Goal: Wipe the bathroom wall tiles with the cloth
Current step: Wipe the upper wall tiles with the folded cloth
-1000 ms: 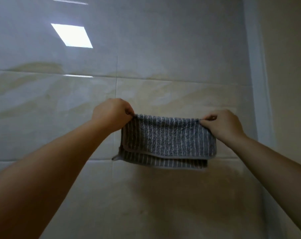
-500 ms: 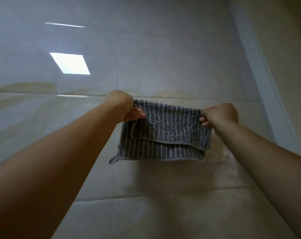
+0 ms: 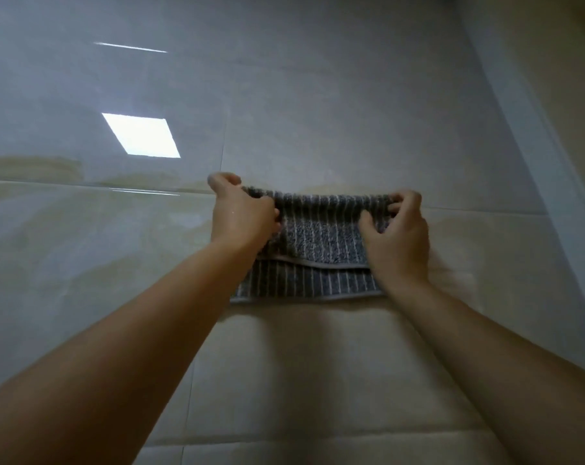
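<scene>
The wall tiles [image 3: 318,112] fill nearly everything in front of the person: big glossy slabs, grey-white above the hands and marbled with beige at hand height and below. Thin grout lines cross them, one running level just behind the knuckles. Far out past the right hand a pale corner strip [image 3: 526,135] slants down, with a cream side wall [image 3: 559,62] beyond it. Up and to the left of the left hand, a bright four-sided reflection of a light [image 3: 141,135] sits on the glaze, with a thin bright streak higher still.

Both bare forearms reach up from the bottom corners, and the cloth [image 3: 321,239] hangs stretched between the hands, close against the tile; I cannot tell how firmly it presses. It is a grey terry cloth with narrow pale stripes running top to bottom. It is folded over along its top edge, so a shorter front flap with a stitched hem ends partway down and the back layer shows beneath it, its bottom hem below both wrists.

The left hand [image 3: 240,216] grips the cloth's upper left corner, fingers curled over the edge. The right hand [image 3: 398,236] pinches the upper right corner, fingertips hooked on the fold and thumb spread across the front flap.
</scene>
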`<state>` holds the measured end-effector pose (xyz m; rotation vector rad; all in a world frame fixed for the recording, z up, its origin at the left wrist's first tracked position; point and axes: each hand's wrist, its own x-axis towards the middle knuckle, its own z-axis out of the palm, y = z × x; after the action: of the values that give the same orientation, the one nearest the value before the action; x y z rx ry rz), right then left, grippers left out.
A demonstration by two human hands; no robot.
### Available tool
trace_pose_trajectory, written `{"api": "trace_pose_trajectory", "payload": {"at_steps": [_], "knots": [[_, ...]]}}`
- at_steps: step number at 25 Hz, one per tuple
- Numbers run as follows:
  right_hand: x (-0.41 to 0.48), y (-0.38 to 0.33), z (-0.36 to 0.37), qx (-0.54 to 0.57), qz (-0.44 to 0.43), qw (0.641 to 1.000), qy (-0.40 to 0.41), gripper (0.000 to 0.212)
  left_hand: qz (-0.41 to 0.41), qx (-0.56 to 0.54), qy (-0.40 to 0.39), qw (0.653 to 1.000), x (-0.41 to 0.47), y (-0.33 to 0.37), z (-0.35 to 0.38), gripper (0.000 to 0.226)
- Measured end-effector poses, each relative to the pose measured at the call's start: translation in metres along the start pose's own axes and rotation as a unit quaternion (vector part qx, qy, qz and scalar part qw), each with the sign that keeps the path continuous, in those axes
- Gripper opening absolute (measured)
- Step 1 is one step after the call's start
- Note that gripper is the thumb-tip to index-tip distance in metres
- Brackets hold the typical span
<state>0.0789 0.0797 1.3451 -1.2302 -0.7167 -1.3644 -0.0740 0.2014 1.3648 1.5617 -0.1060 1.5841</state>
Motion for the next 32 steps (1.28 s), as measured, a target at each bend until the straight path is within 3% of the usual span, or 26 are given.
{"api": "trace_pose_trajectory", "payload": {"at_steps": [1, 2, 4, 6, 9, 12, 16, 19, 23, 27, 32], "knots": [[-0.007, 0.005, 0.007, -0.042, -0.057, 0.997, -0.018, 0.038, 0.083, 0.125, 0.000, 0.989, -0.002, -0.005, 0.005, 0.034], [-0.014, 0.011, 0.013, -0.095, -0.095, 0.990, -0.035, 0.038, 0.168, 0.270, 0.017, 0.948, -0.007, -0.012, 0.009, 0.027], [-0.021, 0.018, 0.024, -0.168, -0.129, 0.977, -0.039, 0.036, 0.310, 0.498, 0.035, 0.809, -0.011, -0.035, 0.012, 0.025], [-0.020, 0.019, 0.028, -0.209, -0.148, 0.966, -0.033, 0.042, 0.342, 0.598, 0.012, 0.725, -0.005, -0.051, 0.012, 0.042], [-0.016, 0.023, 0.033, -0.212, -0.208, 0.953, -0.052, 0.049, 0.313, 0.680, 0.001, 0.663, -0.009, -0.057, 0.011, 0.064], [-0.016, 0.024, 0.037, -0.167, -0.197, 0.959, -0.114, 0.050, 0.252, 0.702, -0.032, 0.666, -0.015, -0.051, 0.016, 0.061], [-0.015, 0.023, 0.030, -0.194, -0.184, 0.953, -0.145, 0.068, 0.195, 0.754, -0.036, 0.626, -0.014, -0.036, 0.024, 0.064], [-0.016, 0.018, 0.025, -0.229, -0.166, 0.941, -0.186, 0.079, 0.168, 0.720, -0.066, 0.670, -0.011, -0.027, 0.034, 0.071], [-0.016, 0.007, 0.028, -0.224, -0.144, 0.945, -0.188, 0.077, 0.232, 0.640, -0.048, 0.730, 0.006, -0.044, 0.023, 0.078], [-0.004, -0.004, 0.038, -0.261, -0.122, 0.940, -0.181, 0.068, 0.303, 0.617, -0.025, 0.726, 0.039, -0.057, -0.003, 0.082], [0.021, -0.029, 0.057, -0.260, -0.131, 0.935, -0.203, 0.067, 0.306, 0.615, -0.010, 0.726, 0.074, -0.047, -0.021, 0.080]]}}
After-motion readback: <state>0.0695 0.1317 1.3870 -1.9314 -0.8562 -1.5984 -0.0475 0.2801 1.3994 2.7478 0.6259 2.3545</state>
